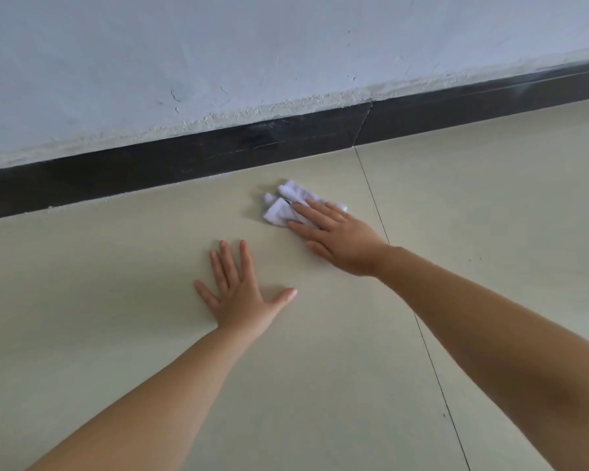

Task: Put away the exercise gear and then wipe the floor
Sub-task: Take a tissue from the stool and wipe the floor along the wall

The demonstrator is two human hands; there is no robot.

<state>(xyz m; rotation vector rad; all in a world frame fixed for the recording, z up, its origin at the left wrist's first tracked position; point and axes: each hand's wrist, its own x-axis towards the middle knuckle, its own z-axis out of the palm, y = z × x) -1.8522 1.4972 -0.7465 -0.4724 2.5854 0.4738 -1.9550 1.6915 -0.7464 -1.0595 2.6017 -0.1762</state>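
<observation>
A crumpled white cloth lies on the pale beige tiled floor, close to the wall. My right hand presses flat on the cloth's near edge, its fingers stretched over it and covering part of it. To the left and nearer to me, my left hand rests palm down on the bare tile with fingers spread, holding nothing. Both forearms reach in from the bottom of the view. No exercise gear is in sight.
A black baseboard runs along the foot of a white wall with cracked, flaking paint just above it. A dark tile joint crosses the floor under my right arm.
</observation>
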